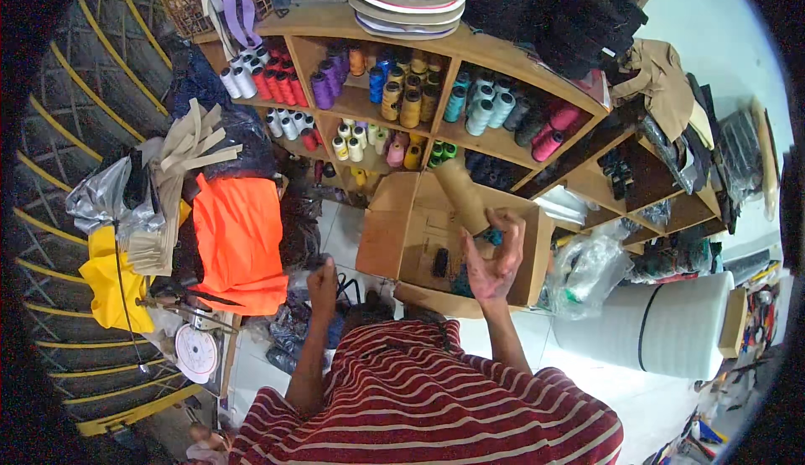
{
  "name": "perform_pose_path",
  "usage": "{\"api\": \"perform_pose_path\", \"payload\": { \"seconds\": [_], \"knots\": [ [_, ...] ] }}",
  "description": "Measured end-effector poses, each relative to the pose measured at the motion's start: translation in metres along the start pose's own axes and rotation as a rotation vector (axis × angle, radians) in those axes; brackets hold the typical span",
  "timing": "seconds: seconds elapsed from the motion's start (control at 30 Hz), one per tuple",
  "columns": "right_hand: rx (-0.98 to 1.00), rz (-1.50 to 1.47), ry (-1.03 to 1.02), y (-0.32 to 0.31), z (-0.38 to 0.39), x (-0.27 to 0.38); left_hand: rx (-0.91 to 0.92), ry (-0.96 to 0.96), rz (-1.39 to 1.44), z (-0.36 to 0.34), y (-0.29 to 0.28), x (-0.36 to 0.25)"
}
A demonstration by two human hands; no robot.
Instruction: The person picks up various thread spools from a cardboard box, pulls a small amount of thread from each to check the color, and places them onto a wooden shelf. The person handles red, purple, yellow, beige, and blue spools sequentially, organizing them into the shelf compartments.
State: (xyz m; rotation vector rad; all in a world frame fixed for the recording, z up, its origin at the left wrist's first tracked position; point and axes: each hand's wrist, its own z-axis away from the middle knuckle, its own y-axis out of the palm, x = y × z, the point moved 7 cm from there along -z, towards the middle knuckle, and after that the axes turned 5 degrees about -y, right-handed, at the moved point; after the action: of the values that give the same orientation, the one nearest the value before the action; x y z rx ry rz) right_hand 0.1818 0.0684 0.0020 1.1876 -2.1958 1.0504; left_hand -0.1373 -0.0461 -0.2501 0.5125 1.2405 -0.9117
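Observation:
My right hand (493,268) is raised over an open cardboard box (381,238), its fingers curled at the lower end of a tan cone of thread (459,197). The cone is tilted and slightly blurred. Inside the box lie a small dark spool (441,262) and some teal thread (459,285), partly hidden by the hand. Left of the box, my left hand (321,287) is closed, thumb side up. A small dark patch shows at its fingertips; I cannot make out whether it is something held.
Ahead stands a wooden shelf (369,29) with thread cones in several colours (411,104). Rolls of tape (408,0) are stacked on top. Orange fabric (241,243) lies at left, near a white disc (196,353). A clear plastic bag (587,268) and a white foam roll (650,327) are at right.

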Motion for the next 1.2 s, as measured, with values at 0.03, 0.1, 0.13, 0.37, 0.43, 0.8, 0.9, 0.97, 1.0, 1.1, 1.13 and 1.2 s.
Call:
{"api": "perform_pose_path", "payload": {
  "seconds": [0.03, 0.1, 0.13, 0.37, 0.43, 0.8, 0.9, 0.97, 1.0, 1.1, 1.13, 1.2],
  "knots": [
    [-0.008, 0.023, 0.001, -0.002, 0.000, 0.000, -0.012, -0.026, 0.036, 0.003, 0.001, -0.010],
    [0.002, 0.084, -0.034, -0.004, -0.002, 0.003, -0.065, -0.149, 0.223, 0.006, -0.004, -0.013],
    [0.006, 0.117, -0.051, -0.006, -0.003, 0.004, -0.098, -0.247, 0.372, 0.008, -0.005, -0.007],
    [-0.012, 0.166, -0.041, -0.013, -0.005, -0.008, -0.111, -0.481, 1.072, -0.024, -0.044, 0.051],
    [-0.085, 0.212, -0.076, -0.020, -0.009, -0.015, -0.105, -0.406, 1.087, -0.035, -0.064, 0.054],
    [-0.098, 0.142, -0.162, -0.028, -0.029, 0.012, -0.206, -0.047, -1.245, -0.051, -0.129, 0.219],
    [-0.033, 0.077, -0.163, -0.018, -0.029, 0.016, 0.079, 0.284, -1.273, -0.054, -0.053, 0.131],
    [0.012, -0.014, -0.151, -0.010, -0.026, 0.016, 0.176, 0.432, -0.823, -0.033, 0.018, -0.018],
    [0.055, -0.005, -0.152, -0.005, -0.028, 0.026, 0.239, 0.498, -0.598, -0.012, 0.045, -0.089],
    [0.120, 0.035, -0.310, 0.008, -0.021, 0.041, 0.450, 0.608, -0.065, 0.046, 0.103, -0.213],
    [0.175, 0.016, -0.267, 0.012, -0.024, 0.043, 0.474, 0.601, -0.075, 0.053, 0.112, -0.218],
    [0.193, -0.032, -0.213, 0.012, -0.028, 0.043, 0.581, 0.421, -0.120, 0.062, 0.131, -0.212]
  ]
}}
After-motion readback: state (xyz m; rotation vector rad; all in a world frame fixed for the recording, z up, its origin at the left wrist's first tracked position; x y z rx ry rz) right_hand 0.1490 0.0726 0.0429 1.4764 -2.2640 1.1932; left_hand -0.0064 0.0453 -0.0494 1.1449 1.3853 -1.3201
